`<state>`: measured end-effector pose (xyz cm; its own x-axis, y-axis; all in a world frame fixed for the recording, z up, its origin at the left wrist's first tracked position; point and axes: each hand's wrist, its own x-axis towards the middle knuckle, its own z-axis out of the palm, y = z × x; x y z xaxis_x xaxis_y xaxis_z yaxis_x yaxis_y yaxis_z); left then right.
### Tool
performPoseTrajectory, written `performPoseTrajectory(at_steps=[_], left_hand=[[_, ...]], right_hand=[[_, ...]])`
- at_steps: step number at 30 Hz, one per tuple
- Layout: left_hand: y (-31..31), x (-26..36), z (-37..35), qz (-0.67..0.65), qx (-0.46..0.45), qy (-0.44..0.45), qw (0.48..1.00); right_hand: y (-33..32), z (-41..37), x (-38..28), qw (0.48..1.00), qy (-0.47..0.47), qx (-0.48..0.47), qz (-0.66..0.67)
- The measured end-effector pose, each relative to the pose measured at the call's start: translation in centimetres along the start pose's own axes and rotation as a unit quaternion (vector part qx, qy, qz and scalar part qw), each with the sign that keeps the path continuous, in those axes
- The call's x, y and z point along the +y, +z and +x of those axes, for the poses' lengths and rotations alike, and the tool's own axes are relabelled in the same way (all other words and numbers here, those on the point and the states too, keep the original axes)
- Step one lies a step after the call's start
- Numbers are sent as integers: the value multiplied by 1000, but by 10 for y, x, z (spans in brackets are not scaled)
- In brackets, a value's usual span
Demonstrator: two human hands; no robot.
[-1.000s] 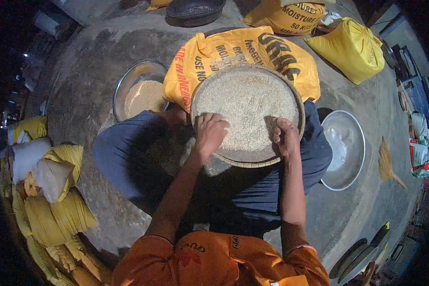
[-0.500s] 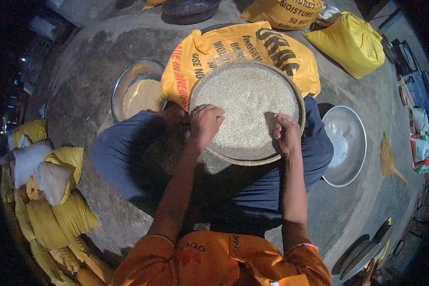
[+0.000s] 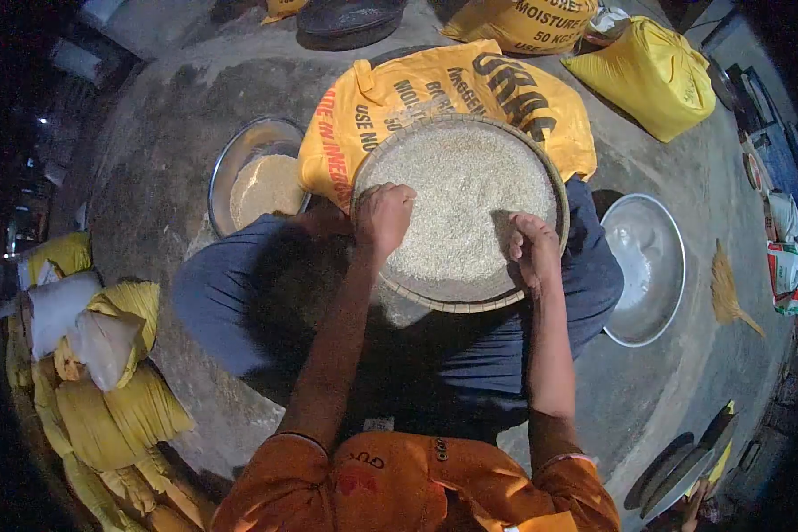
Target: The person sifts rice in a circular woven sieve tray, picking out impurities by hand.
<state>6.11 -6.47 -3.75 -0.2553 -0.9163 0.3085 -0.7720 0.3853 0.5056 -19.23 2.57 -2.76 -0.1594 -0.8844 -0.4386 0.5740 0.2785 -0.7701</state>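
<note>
A round woven winnowing tray (image 3: 455, 305) lies over my lap, a broad layer of pale grain (image 3: 465, 199) spread inside it. My left hand (image 3: 386, 215) is above the tray's left edge, fingers curled together at the grain's side; what they hold, if anything, is hidden. Over the right edge, my right hand (image 3: 534, 248) has its fingers bent in towards the thumb, close above the grain. I cannot make out anything between them. Just beyond the tray, a yellow-orange printed sack (image 3: 350, 102) lies partly under its far rim.
Left of my knee stands a metal basin (image 3: 224, 168) holding tan grain (image 3: 269, 188). Another metal basin (image 3: 643, 306) is on the right, near a small straw broom (image 3: 725, 282). Stuffed yellow sacks (image 3: 669, 84) stand at the far right; more bags (image 3: 115, 417) lie at left.
My left hand has shifted slightly, its fingers rising a little towards the far side. The right hand stays almost in place, and the view has tilted slightly.
</note>
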Motion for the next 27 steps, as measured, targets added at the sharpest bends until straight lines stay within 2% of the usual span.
performPoseTrajectory(at_steps=[6, 10, 12, 16, 21, 25, 27], left_hand=[[6, 29, -1, -39, -99, -4, 994], [17, 36, -1, -33, -92, 28, 995], [15, 41, 0, 31, -135, 42, 989], [24, 39, -4, 27, -120, 50, 991], [30, 44, -5, 54, -145, 84, 984], [40, 38, 0, 65, -167, 71, 981], [29, 42, 0, -27, -149, 13, 988]], right_hand=[[-2, 3, 4, 1000, -16, -10, -20], [-2, 2, 3, 1000, -7, -3, -19], [-3, 4, 4, 1000, -5, -16, -6], [-3, 3, 3, 1000, 2, -7, -4], [-2, 4, 5, 999, 0, -25, 22], [1, 2, 0, 1000, 9, 6, -18], [-2, 3, 4, 1000, 8, 2, -14]])
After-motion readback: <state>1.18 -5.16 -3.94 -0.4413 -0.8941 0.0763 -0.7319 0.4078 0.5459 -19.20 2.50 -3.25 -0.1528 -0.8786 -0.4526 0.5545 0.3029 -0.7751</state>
